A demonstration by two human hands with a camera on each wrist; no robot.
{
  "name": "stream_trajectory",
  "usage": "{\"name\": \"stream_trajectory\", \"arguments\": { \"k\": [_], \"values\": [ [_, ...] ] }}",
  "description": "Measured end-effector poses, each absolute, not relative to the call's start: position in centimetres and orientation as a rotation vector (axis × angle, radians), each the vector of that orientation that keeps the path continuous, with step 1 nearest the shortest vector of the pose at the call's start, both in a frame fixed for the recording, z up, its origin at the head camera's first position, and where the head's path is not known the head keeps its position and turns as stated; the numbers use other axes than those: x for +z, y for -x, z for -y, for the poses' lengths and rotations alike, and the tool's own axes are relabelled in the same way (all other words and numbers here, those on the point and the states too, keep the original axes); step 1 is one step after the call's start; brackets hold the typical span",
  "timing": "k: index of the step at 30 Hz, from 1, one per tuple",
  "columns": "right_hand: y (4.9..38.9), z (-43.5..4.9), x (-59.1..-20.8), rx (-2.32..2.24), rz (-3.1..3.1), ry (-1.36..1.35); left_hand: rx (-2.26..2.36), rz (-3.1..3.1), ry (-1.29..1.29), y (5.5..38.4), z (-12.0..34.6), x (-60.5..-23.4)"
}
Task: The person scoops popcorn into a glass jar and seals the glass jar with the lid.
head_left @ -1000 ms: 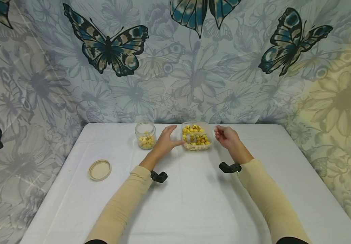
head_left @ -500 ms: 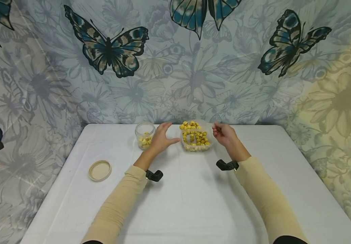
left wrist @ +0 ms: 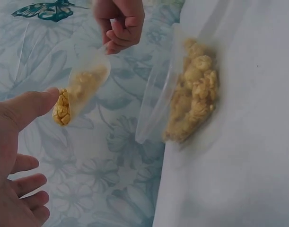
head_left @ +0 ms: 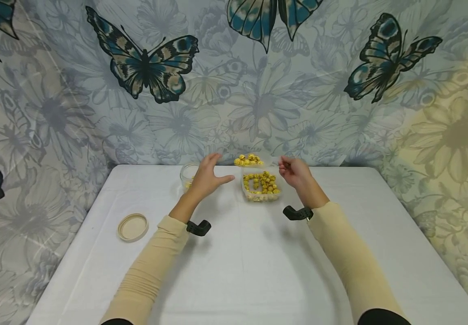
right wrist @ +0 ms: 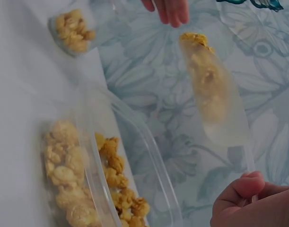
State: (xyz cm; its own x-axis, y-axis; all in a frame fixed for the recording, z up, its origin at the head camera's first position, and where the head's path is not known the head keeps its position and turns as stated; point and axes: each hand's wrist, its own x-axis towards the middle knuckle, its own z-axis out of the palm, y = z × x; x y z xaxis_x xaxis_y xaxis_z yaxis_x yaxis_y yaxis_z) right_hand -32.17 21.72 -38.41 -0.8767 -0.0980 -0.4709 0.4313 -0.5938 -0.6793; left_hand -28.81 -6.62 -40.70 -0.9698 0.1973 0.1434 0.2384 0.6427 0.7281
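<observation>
My right hand (head_left: 298, 174) grips the thin handle of a translucent plastic scoop (right wrist: 224, 127). Yellow caramel popcorn (head_left: 248, 160) fills the scoop, which hangs above the back of a clear plastic container (head_left: 262, 197). More popcorn (right wrist: 125, 201) lies inside that container on the table. My left hand (head_left: 203, 178) is raised to the left of the scoop, thumb spread from the fingers and nothing in its grasp. In the left wrist view, the thumb tip overlaps the scoop's front end. Behind the left hand, a glass jar (head_left: 187, 172) holding some popcorn is partly hidden.
A round beige lid (head_left: 132, 227) lies on the left of the white-covered table (head_left: 242, 262). Just past the table's far edge hangs a floral cloth backdrop (head_left: 266, 104) with butterflies.
The loaded scoop has risen out of the container and shifted slightly left in my right hand. My left hand has lifted and moved left, away from the container toward the jar.
</observation>
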Motion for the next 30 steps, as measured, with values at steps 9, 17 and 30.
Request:
{"name": "stream_trajectory", "arguments": {
  "k": [9, 17, 30],
  "values": [
    [32.6, -20.1, -38.3, -2.5, -1.212, -0.547, -1.218, 2.797, 0.314, 28.7, 8.4, -40.2],
    [33.1, -18.4, -38.3, -2.489, -1.247, -0.533, -1.233, 2.781, 0.266, 28.8, 10.6, -39.9],
    [33.8, -15.7, -38.7, -2.47, -1.29, -0.555, -1.255, 2.756, 0.151, 28.7, 11.8, -41.2]
  ]
}}
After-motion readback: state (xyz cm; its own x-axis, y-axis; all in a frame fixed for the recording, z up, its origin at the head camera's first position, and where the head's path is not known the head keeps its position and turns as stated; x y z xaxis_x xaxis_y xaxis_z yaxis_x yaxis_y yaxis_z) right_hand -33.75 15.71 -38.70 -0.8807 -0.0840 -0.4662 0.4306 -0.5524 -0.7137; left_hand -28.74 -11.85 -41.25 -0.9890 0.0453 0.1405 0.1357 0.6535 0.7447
